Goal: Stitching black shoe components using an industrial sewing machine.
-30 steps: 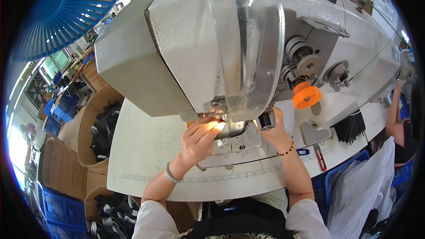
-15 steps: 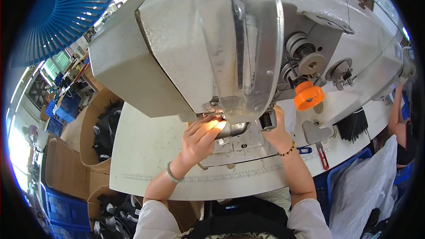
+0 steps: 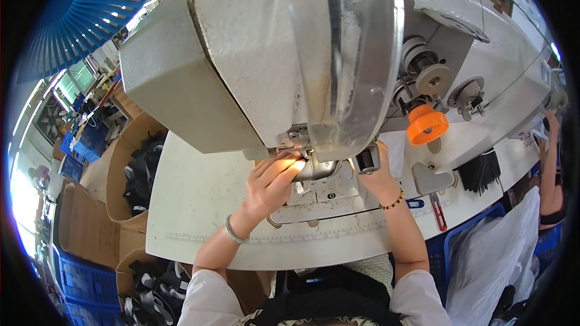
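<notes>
Under the head of a large pale sewing machine lies a dark grey, shiny piece with a stitched edge, small and curved. My left hand presses its fingers together on the left end of this piece, close beside the lit needle area. A pale ring-shaped bangle circles that wrist. On the right, my right hand reaches up behind a black and metal machine part. Its fingers are mostly hidden there, so what they touch cannot be seen. A beaded bracelet sits on the right wrist.
Red-handled snips, a blue loop-shaped tool and black strips lie on the white table at right. Cardboard boxes of dark pieces stand left. A plastic bag and another person's arm are right.
The grey piece has turned slightly, and a small white bit now shows below it. Both hands stay at the machine with little movement. The whole view has shifted a little.
</notes>
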Demonstrator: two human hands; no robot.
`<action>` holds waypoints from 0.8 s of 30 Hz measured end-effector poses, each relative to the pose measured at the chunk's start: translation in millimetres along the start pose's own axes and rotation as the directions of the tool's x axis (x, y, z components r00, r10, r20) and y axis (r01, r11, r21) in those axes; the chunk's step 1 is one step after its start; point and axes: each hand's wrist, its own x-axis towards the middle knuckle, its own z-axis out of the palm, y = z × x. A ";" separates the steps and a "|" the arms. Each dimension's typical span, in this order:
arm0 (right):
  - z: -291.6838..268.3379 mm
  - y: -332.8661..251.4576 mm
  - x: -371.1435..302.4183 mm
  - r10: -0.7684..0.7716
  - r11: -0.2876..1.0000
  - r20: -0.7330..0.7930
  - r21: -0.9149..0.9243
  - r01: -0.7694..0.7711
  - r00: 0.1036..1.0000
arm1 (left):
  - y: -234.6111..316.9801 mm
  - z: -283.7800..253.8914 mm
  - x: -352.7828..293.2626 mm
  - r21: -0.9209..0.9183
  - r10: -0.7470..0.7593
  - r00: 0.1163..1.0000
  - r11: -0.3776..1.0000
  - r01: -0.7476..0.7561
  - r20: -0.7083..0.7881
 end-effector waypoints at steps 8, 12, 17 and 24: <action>-7.9 1.2 4.3 -0.257 0.966 0.017 -0.035 0.258 0.966 | -3.5 5.0 -3.9 -0.014 0.019 0.999 1.000 -0.019 -0.049; -11.1 2.5 6.1 -0.272 0.957 0.035 -0.092 0.274 0.962 | -5.6 7.0 -3.0 -0.007 0.035 0.996 0.999 -0.036 -0.088; -7.2 4.3 3.1 -0.253 0.967 -0.070 -0.026 0.252 0.965 | -6.5 9.4 -2.9 0.005 0.048 0.989 0.999 -0.048 -0.141; -9.0 12.5 -0.1 -0.269 0.960 0.029 -0.068 0.270 0.963 | -10.2 12.7 -7.5 0.010 0.018 0.988 1.000 -0.017 -0.151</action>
